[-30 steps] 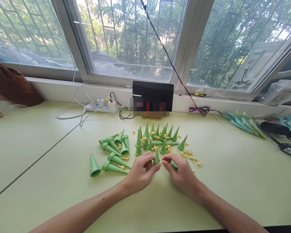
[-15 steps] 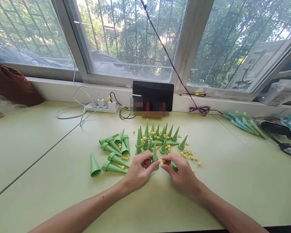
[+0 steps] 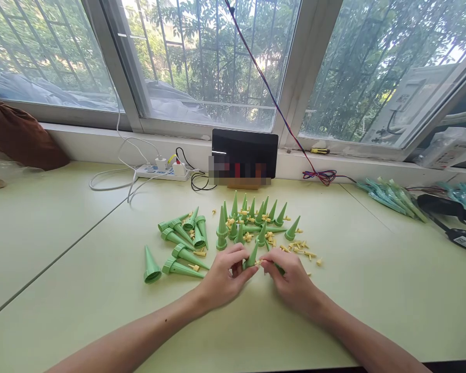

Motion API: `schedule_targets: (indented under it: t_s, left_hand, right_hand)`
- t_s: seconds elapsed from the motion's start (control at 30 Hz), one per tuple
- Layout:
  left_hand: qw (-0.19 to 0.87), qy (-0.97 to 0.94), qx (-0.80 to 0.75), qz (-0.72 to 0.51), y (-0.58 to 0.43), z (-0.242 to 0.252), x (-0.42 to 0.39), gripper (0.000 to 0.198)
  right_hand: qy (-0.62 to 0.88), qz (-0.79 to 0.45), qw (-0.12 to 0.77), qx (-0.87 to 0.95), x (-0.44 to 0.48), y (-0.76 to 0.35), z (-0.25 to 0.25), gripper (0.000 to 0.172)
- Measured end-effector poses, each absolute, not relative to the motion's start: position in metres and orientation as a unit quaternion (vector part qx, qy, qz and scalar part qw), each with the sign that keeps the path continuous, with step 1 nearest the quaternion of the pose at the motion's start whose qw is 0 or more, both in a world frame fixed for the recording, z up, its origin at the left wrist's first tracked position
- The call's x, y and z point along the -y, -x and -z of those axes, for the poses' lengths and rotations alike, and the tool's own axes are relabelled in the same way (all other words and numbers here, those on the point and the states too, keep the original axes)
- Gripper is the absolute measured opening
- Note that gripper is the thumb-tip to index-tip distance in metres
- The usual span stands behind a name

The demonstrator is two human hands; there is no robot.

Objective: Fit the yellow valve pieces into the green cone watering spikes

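Observation:
My left hand (image 3: pixel 227 267) is closed round the base of a green plastic watering spike (image 3: pixel 252 255), whose tip leans to the right. With thumb and fingertips my right hand (image 3: pixel 289 274) pinches a small yellow valve (image 3: pixel 259 262) against the spike's right side; how far it sits in the spike is hidden by my fingers. Beyond my hands stand several upright green spikes (image 3: pixel 280 215) with yellow valves on their sides. To the left lies a pile of loose spikes (image 3: pixel 184 254), and one separate spike (image 3: pixel 151 267) stands by it. Loose yellow valves (image 3: pixel 303 252) are scattered to the right.
A tablet (image 3: pixel 244 155) on a stand is at the back by the window. Left of it lies a power strip (image 3: pixel 163 173) with cables. Bagged spikes (image 3: pixel 390 199) and a black strap (image 3: pixel 450 212) lie at the right; a brown bag (image 3: pixel 21 134) is at the far left.
The spike in my left hand has tilted to the right and dropped a little. My right hand has brought the yellow valve against its side.

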State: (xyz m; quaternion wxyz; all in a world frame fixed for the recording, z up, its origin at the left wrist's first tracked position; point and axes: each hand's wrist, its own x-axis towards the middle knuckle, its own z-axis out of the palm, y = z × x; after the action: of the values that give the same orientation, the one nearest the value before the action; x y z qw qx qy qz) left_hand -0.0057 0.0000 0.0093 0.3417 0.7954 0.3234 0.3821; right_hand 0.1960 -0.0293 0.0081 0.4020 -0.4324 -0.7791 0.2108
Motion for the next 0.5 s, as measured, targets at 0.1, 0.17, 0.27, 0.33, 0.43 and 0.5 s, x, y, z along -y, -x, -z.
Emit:
schedule_targets:
  t_s: [0.1, 0.17, 0.27, 0.33, 0.43, 0.5]
  left_hand:
    - [0.330, -0.809, -0.311, -0.374, 0.0068, -0.0064, 0.0008, 0.030]
    - [0.324, -0.816, -0.304, -0.371, 0.0075, -0.0042, 0.0014, 0.028]
    - [0.324, -0.819, -0.296, -0.369, 0.0083, -0.0013, 0.0018, 0.026]
    - [0.325, -0.822, -0.286, -0.370, 0.0086, -0.0004, 0.0018, 0.023]
    - [0.310, -0.831, -0.274, -0.371, 0.0092, -0.0006, 0.0019, 0.017]
    - [0.296, -0.838, -0.267, -0.372, 0.0097, -0.0007, 0.0023, 0.015]
  right_hand:
    - [0.434, -0.207, 0.397, 0.782, 0.0291, -0.1957, -0.0073, 0.028]
    - [0.434, -0.206, 0.395, 0.783, 0.0288, -0.1953, -0.0067, 0.028]
    - [0.436, -0.207, 0.392, 0.783, 0.0285, -0.1950, -0.0050, 0.028]
    - [0.439, -0.205, 0.392, 0.782, 0.0286, -0.1950, -0.0039, 0.029]
    - [0.441, -0.216, 0.397, 0.776, 0.0295, -0.1948, -0.0038, 0.027]
    - [0.444, -0.235, 0.397, 0.768, 0.0304, -0.1947, -0.0048, 0.022]
